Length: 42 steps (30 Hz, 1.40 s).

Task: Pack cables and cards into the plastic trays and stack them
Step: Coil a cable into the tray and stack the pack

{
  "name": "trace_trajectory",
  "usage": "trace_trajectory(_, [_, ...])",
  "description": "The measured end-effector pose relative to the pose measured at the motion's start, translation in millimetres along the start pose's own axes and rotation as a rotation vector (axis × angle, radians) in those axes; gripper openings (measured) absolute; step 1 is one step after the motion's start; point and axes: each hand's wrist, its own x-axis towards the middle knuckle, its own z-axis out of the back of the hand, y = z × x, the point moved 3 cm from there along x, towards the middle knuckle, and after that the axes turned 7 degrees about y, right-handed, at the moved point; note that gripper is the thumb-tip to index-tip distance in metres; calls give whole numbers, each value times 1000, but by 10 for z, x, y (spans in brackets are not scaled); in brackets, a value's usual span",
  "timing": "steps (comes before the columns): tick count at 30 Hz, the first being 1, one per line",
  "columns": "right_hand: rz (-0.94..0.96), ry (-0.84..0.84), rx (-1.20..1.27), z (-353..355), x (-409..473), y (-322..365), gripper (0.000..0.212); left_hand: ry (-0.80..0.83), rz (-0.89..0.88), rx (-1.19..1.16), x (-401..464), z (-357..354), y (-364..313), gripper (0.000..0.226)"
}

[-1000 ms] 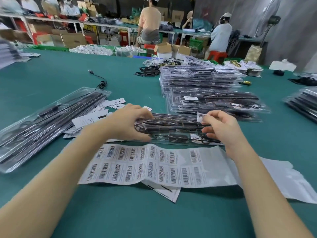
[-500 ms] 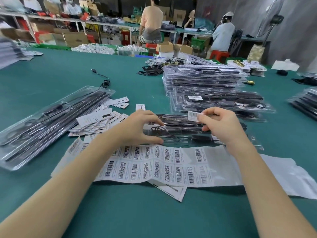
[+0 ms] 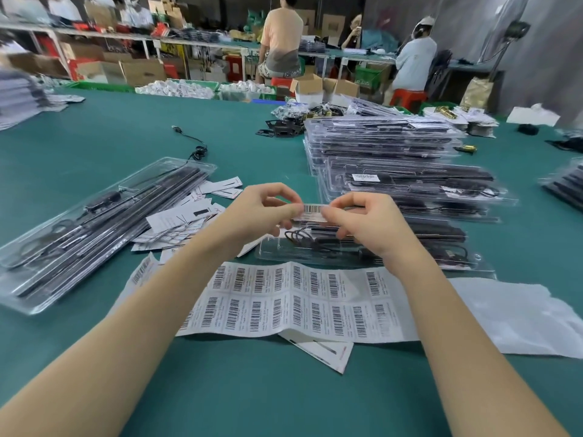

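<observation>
A small barcode label (image 3: 313,212) is held in the air between both hands. My left hand (image 3: 262,212) pinches its left end and my right hand (image 3: 366,225) pinches its right end. Just below them lies a clear plastic tray (image 3: 315,257) holding black cables and strips, partly hidden by my right hand. A sheet of barcode labels (image 3: 293,304) lies flat on the green table in front of the tray. Loose white cards (image 3: 186,219) are scattered to the left.
A stack of filled trays (image 3: 394,159) stands behind at the right. Another filled tray (image 3: 94,225) lies at the left. A loose black cable (image 3: 195,146) lies beyond it. White plastic bag (image 3: 511,316) at the right. People work at tables far behind.
Both hands have lifted off the tray and come together. The label that only my right hand held is now pinched by both hands above the tray.
</observation>
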Motion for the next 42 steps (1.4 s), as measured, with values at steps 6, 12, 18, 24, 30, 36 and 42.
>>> trace_trajectory(6, [-71, 37, 54, 9, 0, -41, 9, -25, 68, -34, -31, 23, -4, 3])
trace_trajectory(12, [-123, 22, 119, 36, -13, -92, 9, -27, 60, 64, -36, -22, -23, 7])
trace_trajectory(18, [-107, 27, 114, 13, -3, -82, 8, 20, 115, 79, -40, -53, -38, 9])
trace_trajectory(24, [-112, 39, 106, 11, -10, -83, 9, 5, 93, 51, -81, -29, -51, 6])
trace_trajectory(30, [-138, 31, 20, 27, -1, -162, 9, -34, 186, 108, -76, 5, -26, 9])
trace_trajectory(36, [-108, 18, -179, -15, 29, -182, 8, -55, 204, 271, -84, 8, -15, 10])
trace_trajectory(42, [-83, 6, -249, -25, 12, -169, 11, -69, 167, 416, -100, -62, -21, 9])
